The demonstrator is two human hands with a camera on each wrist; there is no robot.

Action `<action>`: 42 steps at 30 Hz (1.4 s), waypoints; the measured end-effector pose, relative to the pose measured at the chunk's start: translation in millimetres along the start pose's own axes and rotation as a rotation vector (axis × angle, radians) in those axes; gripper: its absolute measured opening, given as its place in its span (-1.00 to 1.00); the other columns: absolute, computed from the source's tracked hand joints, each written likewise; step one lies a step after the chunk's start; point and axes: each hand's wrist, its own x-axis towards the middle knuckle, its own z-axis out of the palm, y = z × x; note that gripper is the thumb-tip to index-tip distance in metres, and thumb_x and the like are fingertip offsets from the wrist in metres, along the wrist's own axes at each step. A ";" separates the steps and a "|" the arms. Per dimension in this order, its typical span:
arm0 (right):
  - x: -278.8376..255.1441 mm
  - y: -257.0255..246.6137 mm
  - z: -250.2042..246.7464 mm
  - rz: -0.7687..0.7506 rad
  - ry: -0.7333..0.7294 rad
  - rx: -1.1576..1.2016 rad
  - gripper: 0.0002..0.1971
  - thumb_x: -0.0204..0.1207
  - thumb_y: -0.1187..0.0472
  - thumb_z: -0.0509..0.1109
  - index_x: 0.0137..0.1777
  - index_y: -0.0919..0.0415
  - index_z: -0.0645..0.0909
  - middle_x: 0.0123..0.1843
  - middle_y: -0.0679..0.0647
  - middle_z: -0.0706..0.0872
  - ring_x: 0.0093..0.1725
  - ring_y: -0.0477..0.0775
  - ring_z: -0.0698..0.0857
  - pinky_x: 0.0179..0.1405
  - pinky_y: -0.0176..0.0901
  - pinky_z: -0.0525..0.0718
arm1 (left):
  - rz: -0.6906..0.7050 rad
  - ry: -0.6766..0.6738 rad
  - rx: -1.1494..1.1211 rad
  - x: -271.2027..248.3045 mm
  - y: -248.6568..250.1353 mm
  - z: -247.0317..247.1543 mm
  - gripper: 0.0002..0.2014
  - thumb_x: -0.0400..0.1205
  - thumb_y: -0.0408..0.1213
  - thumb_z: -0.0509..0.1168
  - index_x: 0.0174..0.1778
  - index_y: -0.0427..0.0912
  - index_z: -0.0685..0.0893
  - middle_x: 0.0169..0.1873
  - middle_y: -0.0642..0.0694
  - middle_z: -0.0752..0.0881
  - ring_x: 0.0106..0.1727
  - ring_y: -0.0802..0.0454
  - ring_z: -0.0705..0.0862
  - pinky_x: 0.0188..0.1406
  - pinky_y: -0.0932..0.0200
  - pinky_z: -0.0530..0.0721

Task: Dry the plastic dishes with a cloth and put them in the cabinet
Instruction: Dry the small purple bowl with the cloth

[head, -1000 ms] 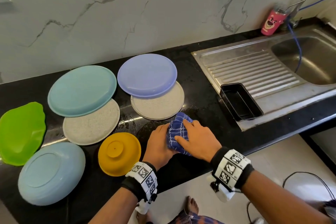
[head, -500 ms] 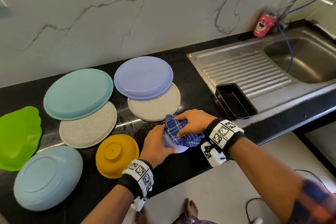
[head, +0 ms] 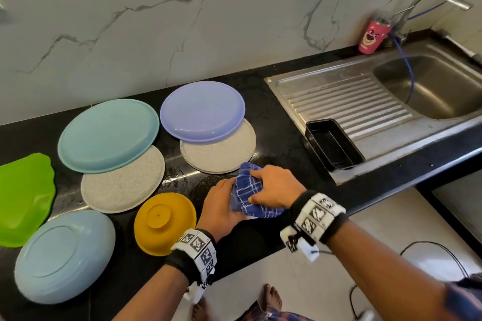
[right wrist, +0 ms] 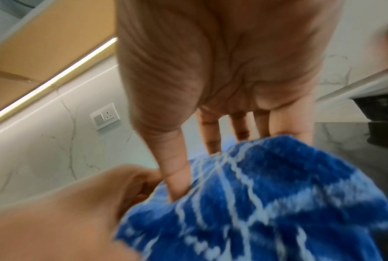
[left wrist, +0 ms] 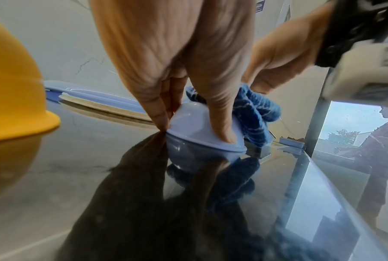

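Note:
A small lavender bowl (left wrist: 201, 130) sits upside down on the black counter (head: 281, 138) near its front edge. My left hand (head: 229, 191) grips it from the left, thumb and fingers curled round its wall. My right hand (head: 257, 186) holds a bunched blue checked cloth (head: 247, 197) and presses it over the bowl's top and right side. In the head view the cloth and hands hide nearly all of the bowl. The right wrist view shows my thumb dug into the cloth (right wrist: 266, 194).
Left of my hands lie a yellow bowl (head: 164, 223), a blue plate (head: 65, 255), a green plate (head: 23, 198), a teal plate (head: 108, 135), two speckled beige plates (head: 122, 180) and a purple plate (head: 202, 111). A black tray (head: 333, 144), the sink (head: 430, 86) and a pink cup (head: 371, 36) are to the right.
My right hand has rubbed the cloth around the bowl, first toward its near right side, then back over its top. My left hand has kept its hold.

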 end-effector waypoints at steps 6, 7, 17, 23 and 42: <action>24.1 -5.0 -40.8 -0.079 -0.212 -0.042 -0.32 0.43 -0.01 0.60 0.57 -0.10 0.51 0.43 0.01 0.66 0.36 0.12 0.64 0.34 -0.09 0.56 | -0.027 -0.034 0.045 3.4 -7.0 1.2 -0.24 0.18 -0.03 0.68 0.31 0.00 0.58 0.15 0.06 0.63 0.20 0.07 0.60 0.16 0.19 0.50; 23.8 -4.4 -37.3 -0.069 -0.182 -0.041 -0.36 0.44 -0.02 0.59 0.54 -0.09 0.55 0.40 0.01 0.69 0.33 0.13 0.66 0.32 -0.08 0.57 | -0.028 -0.033 0.049 3.6 -8.2 1.7 -0.24 0.18 -0.02 0.67 0.31 -0.01 0.58 0.15 0.05 0.63 0.20 0.05 0.60 0.18 0.16 0.52; -23.8 -0.4 47.8 0.111 0.179 0.157 -0.58 0.69 -0.07 0.29 0.41 0.17 0.54 0.31 0.17 0.64 0.26 0.19 0.65 0.27 -0.02 0.56 | -0.028 -0.053 0.108 4.1 2.3 0.4 -0.28 0.47 -0.09 0.57 0.53 -0.15 0.48 0.43 -0.13 0.58 0.43 -0.08 0.54 0.44 0.12 0.43; 6.2 -3.8 10.5 0.052 0.081 0.051 -0.65 0.59 0.04 0.32 0.36 0.02 0.63 0.19 0.14 0.64 0.12 0.28 0.70 0.05 0.02 0.63 | -0.037 -0.069 0.068 1.1 3.7 -4.7 -0.32 0.27 -0.01 0.59 0.31 -0.11 0.60 0.17 -0.08 0.67 0.23 -0.08 0.63 0.20 0.06 0.57; -10.6 11.1 34.5 0.220 0.172 0.239 -0.57 0.63 -0.06 0.36 0.44 0.07 0.59 0.35 0.10 0.70 0.31 0.24 0.67 0.28 0.06 0.65 | 0.038 -0.185 0.309 1.7 6.0 -6.3 0.06 0.49 0.15 0.50 0.75 -0.04 -0.01 0.57 -0.13 0.37 0.50 -0.12 0.40 0.48 0.01 0.38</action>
